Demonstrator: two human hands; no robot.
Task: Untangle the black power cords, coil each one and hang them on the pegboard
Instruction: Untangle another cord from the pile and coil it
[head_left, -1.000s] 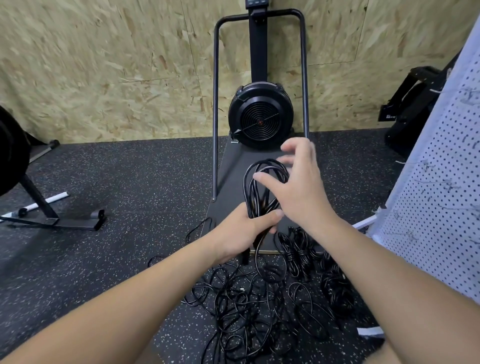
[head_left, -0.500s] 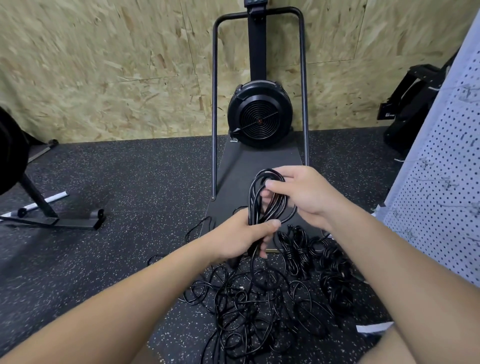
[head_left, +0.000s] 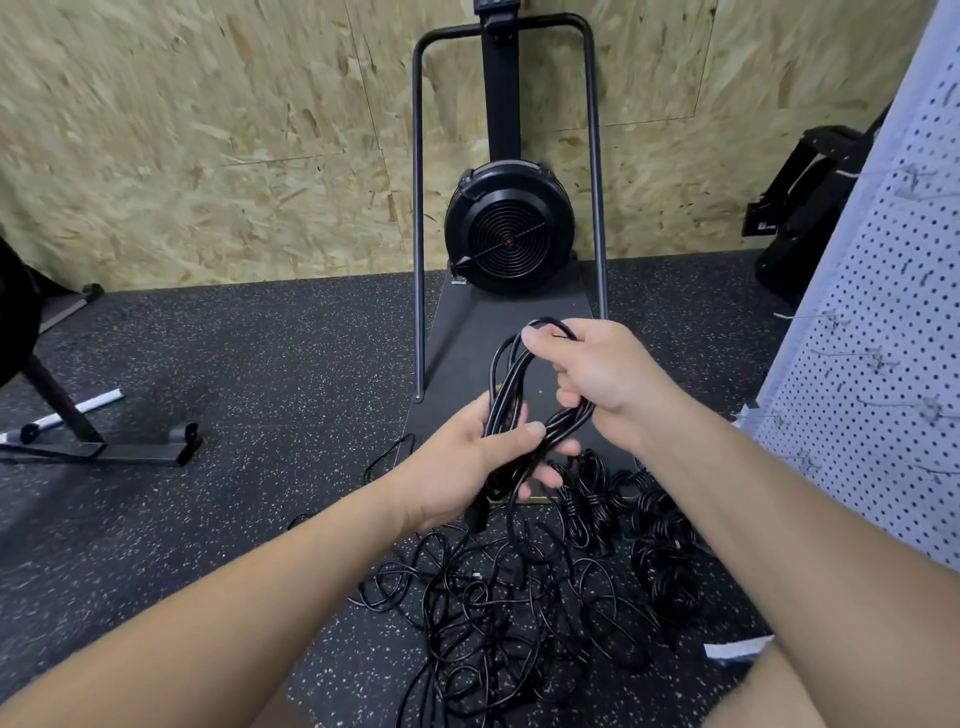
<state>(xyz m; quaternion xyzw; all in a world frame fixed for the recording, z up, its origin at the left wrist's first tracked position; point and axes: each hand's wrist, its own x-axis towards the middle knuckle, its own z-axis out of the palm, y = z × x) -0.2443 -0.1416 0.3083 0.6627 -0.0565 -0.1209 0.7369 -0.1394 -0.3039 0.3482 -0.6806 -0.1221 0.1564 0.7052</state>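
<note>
Head view: both hands' fingers grip the coiled cord (head_left: 511, 384), left hand (head_left: 462, 467) low, right hand (head_left: 602, 374) high.

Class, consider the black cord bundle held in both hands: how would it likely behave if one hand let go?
The cord bundle is probably floppy: its loops bend and sag between the left hand and right hand. Released, it would likely spring loose, since nothing visibly ties it. It seems light, held without obvious strain.
</note>
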